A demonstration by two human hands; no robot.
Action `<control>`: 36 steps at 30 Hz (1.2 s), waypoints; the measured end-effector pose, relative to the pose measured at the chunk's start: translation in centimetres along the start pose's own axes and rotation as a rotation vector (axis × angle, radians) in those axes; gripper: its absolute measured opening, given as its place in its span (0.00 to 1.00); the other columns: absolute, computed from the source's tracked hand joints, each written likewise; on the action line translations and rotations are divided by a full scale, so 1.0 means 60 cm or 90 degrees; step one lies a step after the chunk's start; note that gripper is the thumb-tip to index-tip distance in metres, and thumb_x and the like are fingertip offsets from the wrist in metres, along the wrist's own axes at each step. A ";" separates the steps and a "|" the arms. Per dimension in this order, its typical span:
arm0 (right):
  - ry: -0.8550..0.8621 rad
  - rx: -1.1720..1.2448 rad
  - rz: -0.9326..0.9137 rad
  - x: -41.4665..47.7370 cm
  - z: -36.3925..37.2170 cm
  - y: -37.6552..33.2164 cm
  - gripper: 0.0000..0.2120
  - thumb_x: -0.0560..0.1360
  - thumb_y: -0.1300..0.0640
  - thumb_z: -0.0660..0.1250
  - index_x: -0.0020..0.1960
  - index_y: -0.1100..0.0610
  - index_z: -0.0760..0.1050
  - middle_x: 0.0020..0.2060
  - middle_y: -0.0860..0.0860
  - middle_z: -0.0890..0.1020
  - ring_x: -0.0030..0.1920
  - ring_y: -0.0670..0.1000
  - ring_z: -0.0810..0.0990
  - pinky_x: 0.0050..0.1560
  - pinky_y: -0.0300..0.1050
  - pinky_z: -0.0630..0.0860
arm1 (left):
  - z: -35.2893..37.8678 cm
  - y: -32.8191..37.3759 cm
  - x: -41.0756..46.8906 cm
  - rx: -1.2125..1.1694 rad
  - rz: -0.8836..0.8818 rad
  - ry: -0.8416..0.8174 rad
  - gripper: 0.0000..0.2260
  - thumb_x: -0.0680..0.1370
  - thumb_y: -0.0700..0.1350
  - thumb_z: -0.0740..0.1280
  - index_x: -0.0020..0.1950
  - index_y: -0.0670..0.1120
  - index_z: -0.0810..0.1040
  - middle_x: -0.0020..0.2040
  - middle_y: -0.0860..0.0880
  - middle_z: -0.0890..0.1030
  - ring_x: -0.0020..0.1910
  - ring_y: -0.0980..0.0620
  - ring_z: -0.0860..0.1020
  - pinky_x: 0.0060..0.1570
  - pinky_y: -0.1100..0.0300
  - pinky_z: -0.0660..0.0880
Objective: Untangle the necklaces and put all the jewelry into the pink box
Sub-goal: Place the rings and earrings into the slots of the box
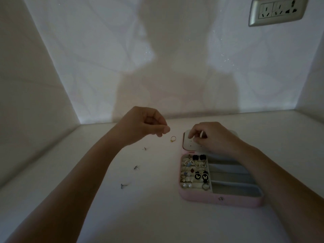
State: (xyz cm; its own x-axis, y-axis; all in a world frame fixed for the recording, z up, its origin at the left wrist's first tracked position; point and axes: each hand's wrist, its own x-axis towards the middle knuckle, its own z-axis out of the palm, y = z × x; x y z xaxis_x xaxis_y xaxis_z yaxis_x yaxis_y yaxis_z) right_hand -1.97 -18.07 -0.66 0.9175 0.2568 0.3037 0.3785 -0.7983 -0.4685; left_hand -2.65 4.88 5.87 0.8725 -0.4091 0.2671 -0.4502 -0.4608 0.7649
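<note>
Head view: the open pink rectangular jewelry box (219, 201) lies on the white worktop (140, 216) at 4 o'clock, with earrings filling its left compartment. Your right hand (210, 135) rests on the box's white lid panel (187, 144), its grip pinching a small pale piece (201, 134). Your left hand (145, 123), at 10 o'clock of a gold ring (173, 138), curls thumb to fingertip; you cannot tell whether it holds anything.

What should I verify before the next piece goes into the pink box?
1. Pink box open: ok.
2. Free room in its grey right-hand rolls: ok.
3. Table cleared of jewelry: not ok; gold ring and three studs lie loose.
4. Left hand holding a piece: cannot tell; fingertips pinched.
5. Right hand on the lid panel, gripping a piece: cannot tell.
6. Necklaces untangled: cannot tell; none in view.
</note>
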 end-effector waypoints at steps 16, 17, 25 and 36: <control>0.064 0.462 -0.024 -0.005 -0.017 -0.053 0.08 0.69 0.57 0.73 0.44 0.61 0.83 0.34 0.52 0.84 0.36 0.49 0.82 0.38 0.37 0.79 | 0.076 0.003 -0.008 0.165 0.143 0.187 0.08 0.69 0.44 0.76 0.36 0.46 0.79 0.33 0.55 0.81 0.32 0.61 0.79 0.33 0.68 0.76; 0.066 0.461 -0.019 -0.005 -0.019 -0.054 0.08 0.69 0.57 0.73 0.44 0.61 0.83 0.35 0.52 0.84 0.36 0.49 0.82 0.39 0.37 0.79 | 0.078 0.003 -0.008 0.164 0.147 0.199 0.08 0.70 0.44 0.76 0.36 0.46 0.78 0.33 0.55 0.81 0.32 0.61 0.79 0.33 0.67 0.76; 0.138 0.264 -0.040 -0.005 -0.011 -0.057 0.03 0.77 0.57 0.67 0.45 0.53 0.78 0.36 0.49 0.82 0.34 0.44 0.80 0.40 0.39 0.78 | 0.084 0.011 -0.004 0.069 0.072 0.170 0.05 0.71 0.43 0.75 0.44 0.49 0.80 0.40 0.56 0.83 0.38 0.62 0.81 0.37 0.70 0.77; 0.043 0.318 -0.090 -0.012 -0.032 -0.057 0.03 0.76 0.58 0.67 0.44 0.53 0.78 0.31 0.45 0.80 0.32 0.42 0.79 0.37 0.35 0.76 | 0.051 0.015 -0.001 -0.157 -0.073 0.018 0.04 0.69 0.42 0.72 0.43 0.44 0.83 0.35 0.49 0.84 0.34 0.56 0.81 0.35 0.67 0.76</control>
State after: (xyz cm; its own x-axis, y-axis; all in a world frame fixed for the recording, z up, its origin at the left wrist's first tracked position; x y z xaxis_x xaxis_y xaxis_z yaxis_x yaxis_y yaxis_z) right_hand -4.14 -16.58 2.29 0.8494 0.2941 0.4382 0.5256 -0.3963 -0.7528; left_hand -3.69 2.09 4.76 0.9220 -0.3408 0.1838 -0.2906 -0.2953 0.9101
